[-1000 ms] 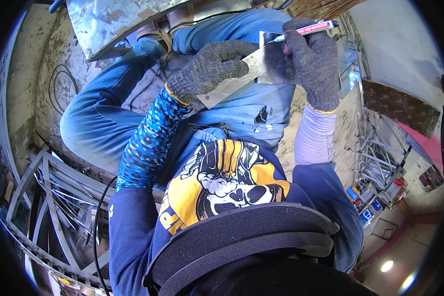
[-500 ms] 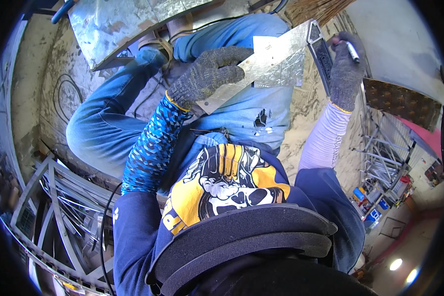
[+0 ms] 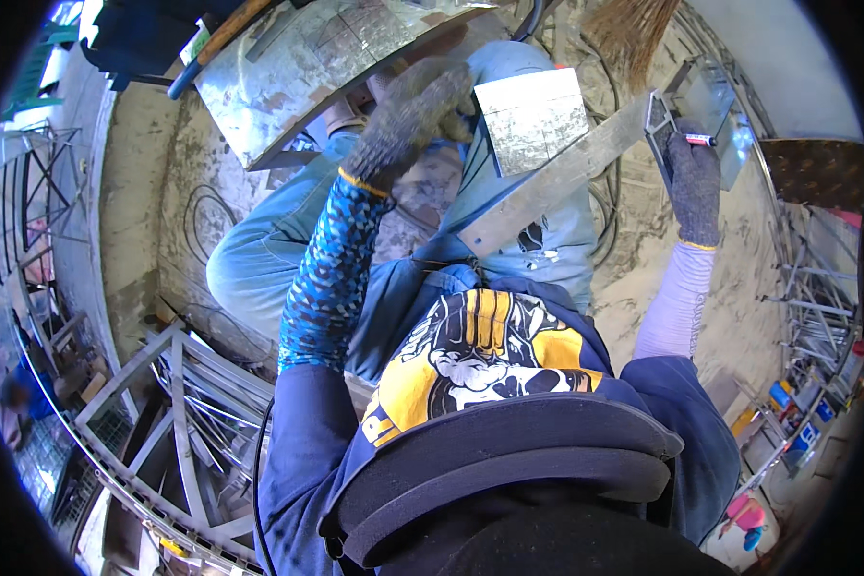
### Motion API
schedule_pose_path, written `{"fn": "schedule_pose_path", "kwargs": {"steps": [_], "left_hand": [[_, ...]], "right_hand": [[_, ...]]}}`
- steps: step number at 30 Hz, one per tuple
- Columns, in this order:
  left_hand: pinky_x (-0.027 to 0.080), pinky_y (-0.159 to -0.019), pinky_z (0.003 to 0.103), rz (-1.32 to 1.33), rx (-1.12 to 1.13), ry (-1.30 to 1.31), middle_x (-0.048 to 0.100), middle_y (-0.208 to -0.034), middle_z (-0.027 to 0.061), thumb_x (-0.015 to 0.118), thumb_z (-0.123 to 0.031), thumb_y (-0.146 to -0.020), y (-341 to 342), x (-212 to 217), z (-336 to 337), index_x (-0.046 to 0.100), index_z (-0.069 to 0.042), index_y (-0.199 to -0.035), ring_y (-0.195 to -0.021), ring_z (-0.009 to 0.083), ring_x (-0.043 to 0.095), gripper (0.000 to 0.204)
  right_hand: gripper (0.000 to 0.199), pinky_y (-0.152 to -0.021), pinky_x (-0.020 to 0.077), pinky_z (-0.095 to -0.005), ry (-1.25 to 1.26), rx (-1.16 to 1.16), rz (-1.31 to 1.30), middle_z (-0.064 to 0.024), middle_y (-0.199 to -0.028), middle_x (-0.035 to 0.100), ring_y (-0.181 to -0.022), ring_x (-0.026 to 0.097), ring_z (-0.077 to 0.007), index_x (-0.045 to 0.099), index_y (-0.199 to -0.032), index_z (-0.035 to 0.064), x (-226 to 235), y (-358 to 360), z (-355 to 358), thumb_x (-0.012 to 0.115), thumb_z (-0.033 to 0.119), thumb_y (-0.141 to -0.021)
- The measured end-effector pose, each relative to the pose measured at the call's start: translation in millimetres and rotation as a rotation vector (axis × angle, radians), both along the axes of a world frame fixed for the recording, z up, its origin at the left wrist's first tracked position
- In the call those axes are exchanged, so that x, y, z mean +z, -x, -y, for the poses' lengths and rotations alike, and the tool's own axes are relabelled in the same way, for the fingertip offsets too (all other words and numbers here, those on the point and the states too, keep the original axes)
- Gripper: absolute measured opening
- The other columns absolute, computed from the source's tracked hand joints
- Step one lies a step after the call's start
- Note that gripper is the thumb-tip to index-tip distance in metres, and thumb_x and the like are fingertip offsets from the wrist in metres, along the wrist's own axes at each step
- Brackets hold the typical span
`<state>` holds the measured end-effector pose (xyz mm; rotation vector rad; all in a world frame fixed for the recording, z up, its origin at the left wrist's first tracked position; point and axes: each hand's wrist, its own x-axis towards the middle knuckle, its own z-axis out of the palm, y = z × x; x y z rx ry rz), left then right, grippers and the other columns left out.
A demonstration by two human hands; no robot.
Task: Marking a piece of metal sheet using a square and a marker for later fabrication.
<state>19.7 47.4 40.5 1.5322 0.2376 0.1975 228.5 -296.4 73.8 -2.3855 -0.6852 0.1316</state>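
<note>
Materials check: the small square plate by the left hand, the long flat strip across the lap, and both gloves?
Small square plate: looks like bare sheet metal, dull grey, scuffed and mottled. Long flat strip: likely steel bar, matte grey with straight edges. Gloves on the left hand and right hand: grey speckled knit fabric, yellow-trimmed cuffs; any palm coating cannot be told.

Bare sandy floor (image 3: 739, 317) lies open to the right of the knee, below the right hand (image 3: 693, 182). Above, a broom (image 3: 634, 29) and a small metal sheet (image 3: 715, 101) crowd that hand. A large metal plate (image 3: 298, 67) blocks beyond the left hand (image 3: 415, 120); welded frames (image 3: 163, 403) fill the left floor.
</note>
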Motion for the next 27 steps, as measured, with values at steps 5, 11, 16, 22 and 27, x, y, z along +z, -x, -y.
{"fn": "schedule_pose_path", "kwargs": {"steps": [5,11,16,22,27], "left_hand": [[0.054,-0.080,0.035,-0.320,-0.129,0.103,0.068,-0.096,0.0116,0.063,-0.017,-0.091,-36.6,17.7,-0.7,0.068,0.003,-0.106,-0.085,0.0208,0.064,0.026],[0.054,-0.072,0.028,-0.241,0.038,0.402,0.066,-0.088,0.0093,0.061,-0.020,-0.095,10.8,8.2,42.4,0.062,0.002,-0.108,-0.077,0.0146,0.064,0.025],[0.054,-0.077,0.028,-0.135,0.098,0.429,0.067,-0.095,0.0075,0.063,-0.020,-0.096,50.9,-20.9,70.0,0.062,0.000,-0.113,-0.085,0.0153,0.065,0.027],[0.053,-0.081,0.029,-0.231,-0.020,0.378,0.069,-0.104,0.0087,0.060,-0.025,-0.101,59.2,-16.3,42.7,0.062,0.001,-0.125,-0.087,0.0145,0.063,0.036],[0.051,-0.082,0.030,-0.186,-0.138,0.042,0.069,-0.102,0.0044,0.070,-0.024,-0.095,47.0,10.2,41.9,0.065,-0.001,-0.120,-0.090,0.0145,0.063,0.034]], "right_hand": [[0.033,-0.091,0.0475,-0.0371,0.074,-0.046,-0.010,-0.0149,-0.108,0.069,-0.101,0.064,-0.0256,0.063,-0.117,-0.0025,-3.0,11.6,13.8,0.053,0.025,-0.100],[0.030,-0.085,0.0487,-0.0342,-0.126,-0.139,-0.080,-0.0098,-0.103,0.067,-0.092,0.060,-0.0171,0.062,-0.117,-0.0030,-13.1,13.8,23.3,0.056,0.020,-0.098],[0.033,-0.085,0.0493,-0.0354,0.026,0.001,0.035,-0.0129,-0.102,0.069,-0.091,0.064,-0.0208,0.064,-0.116,-0.0031,-15.5,3.2,13.5,0.058,0.023,-0.097],[0.032,-0.083,0.0496,-0.0366,-0.102,-0.082,-0.140,-0.0135,-0.099,0.070,-0.088,0.065,-0.0223,0.066,-0.111,-0.0029,-18.7,2.2,-6.2,0.057,0.025,-0.097],[0.029,-0.079,0.0499,-0.0364,-0.107,-0.111,-0.137,-0.0127,-0.095,0.069,-0.084,0.063,-0.0214,0.065,-0.110,-0.0032,-0.8,17.0,-34.5,0.058,0.022,-0.097]]}}
